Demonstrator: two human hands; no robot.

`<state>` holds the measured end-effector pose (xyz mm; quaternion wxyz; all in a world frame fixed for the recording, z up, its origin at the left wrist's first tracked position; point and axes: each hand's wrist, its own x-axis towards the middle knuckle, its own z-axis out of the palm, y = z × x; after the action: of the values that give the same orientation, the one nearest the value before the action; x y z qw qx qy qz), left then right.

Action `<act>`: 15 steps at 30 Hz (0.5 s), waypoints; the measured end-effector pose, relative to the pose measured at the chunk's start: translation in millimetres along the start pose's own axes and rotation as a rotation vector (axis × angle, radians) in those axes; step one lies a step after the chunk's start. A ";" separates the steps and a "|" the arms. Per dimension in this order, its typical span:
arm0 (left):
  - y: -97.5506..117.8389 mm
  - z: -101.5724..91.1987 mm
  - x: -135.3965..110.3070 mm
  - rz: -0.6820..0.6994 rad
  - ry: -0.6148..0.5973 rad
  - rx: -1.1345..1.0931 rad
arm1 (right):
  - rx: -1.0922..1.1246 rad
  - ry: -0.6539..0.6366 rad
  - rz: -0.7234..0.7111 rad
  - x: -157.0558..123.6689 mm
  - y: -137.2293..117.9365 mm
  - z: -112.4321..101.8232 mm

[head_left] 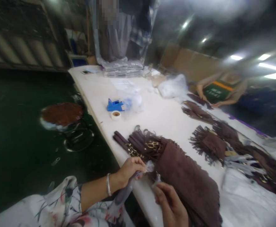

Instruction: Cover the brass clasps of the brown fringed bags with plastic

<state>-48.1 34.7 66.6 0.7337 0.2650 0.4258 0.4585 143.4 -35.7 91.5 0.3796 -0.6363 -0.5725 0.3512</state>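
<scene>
The left hand point(132, 171) is closed in a fingertip pinch on a clear plastic sleeve point(129, 188), whose crumpled end pokes out toward 3 o'clock and whose length trails down toward 7 o'clock. At about 4 o'clock from it, the right hand point(169, 200) has thumb and forefinger brought together on a small piece of film point(157, 181), with a gold clip point(158, 174) just above. Whether the 2 pieces of plastic join is not clear.

The brown bag point(184, 171) lies on the desk point(90, 90), at 1 o'clock from the right hand. Gold chains point(134, 151) sit near 12 o'clock from the left hand; a blue tape dispenser point(114, 105) and a tape roll point(116, 115) are farther off, near 11 o'clock.

The step in hand appears to be fitting or adjusting plastic around hardware. The next move seems to call for light, steady pinches, keeping the film untorn and the clip controlled.
</scene>
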 end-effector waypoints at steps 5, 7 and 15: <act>3.4 0.3 -1.2 0.086 -0.022 0.027 | -0.017 -0.127 -0.169 35.8 -32.1 42.7; 1.3 -2.1 -1.4 0.151 -0.030 0.079 | -0.069 -0.115 -0.156 38.8 -32.0 47.1; -10.7 -14.2 -0.8 0.225 -0.078 0.218 | -0.274 -0.076 -0.199 38.1 -39.3 49.4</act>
<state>-55.8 29.3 51.5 0.6604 0.4068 0.4118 0.4783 85.5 8.5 102.7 0.3000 -0.6086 -0.6891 0.2544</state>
